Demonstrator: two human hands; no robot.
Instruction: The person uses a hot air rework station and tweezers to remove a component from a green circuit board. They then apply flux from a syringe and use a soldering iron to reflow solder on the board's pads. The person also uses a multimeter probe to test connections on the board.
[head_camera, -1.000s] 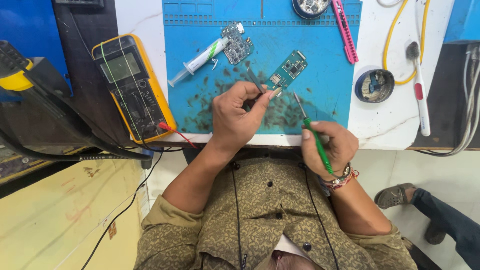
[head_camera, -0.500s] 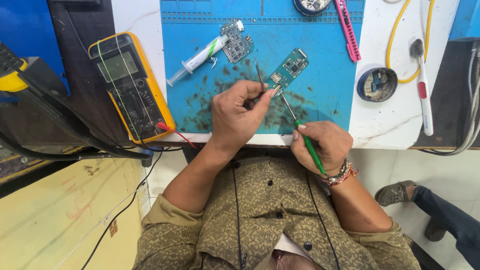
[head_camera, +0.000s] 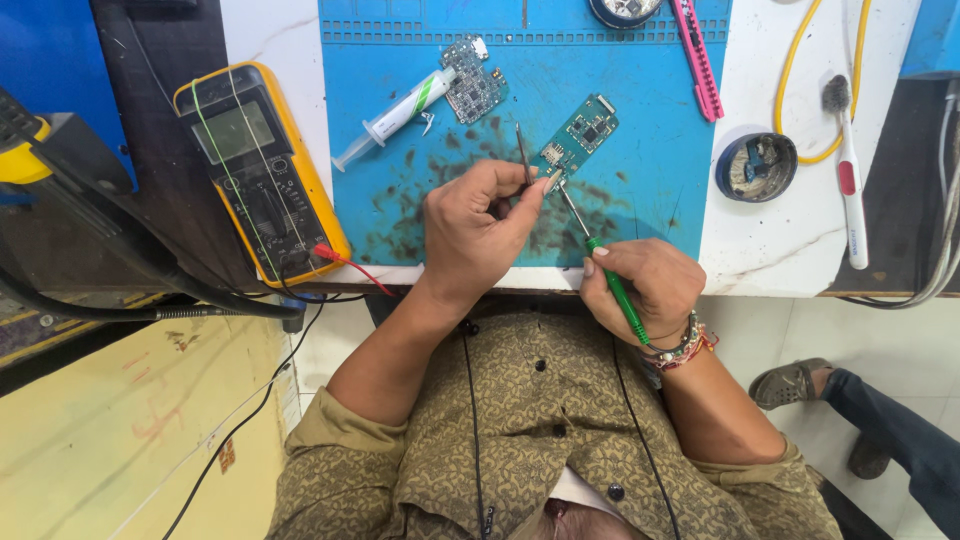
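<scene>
Head view is showing the left hand (head_camera: 478, 232) pinching a pair of tweezers (head_camera: 521, 152), fingers curled shut around them with the tips poking up toward the top of the frame, while the right hand (head_camera: 645, 285) is gripping a green-handled probe tool (head_camera: 598, 262), fingers wrapped closed on the handle. The tool's metal tip is touching the lower end of a small green circuit board (head_camera: 577, 138), which is lying on the blue work mat (head_camera: 650, 150) just above the centre of the frame. By the look of it, work on the board is under way, not finished: both tools are meeting at its lower corner and nothing is being lifted clear. The board's long axis is running diagonally, lower left to upper right, its connector end pointing to the upper right; the probe is slanting from lower right up to the board. A second circuit board (head_camera: 472, 85) and a syringe (head_camera: 395, 115) are lying at the mat's upper left, with a yellow multimeter (head_camera: 262, 170) left of the mat.
</scene>
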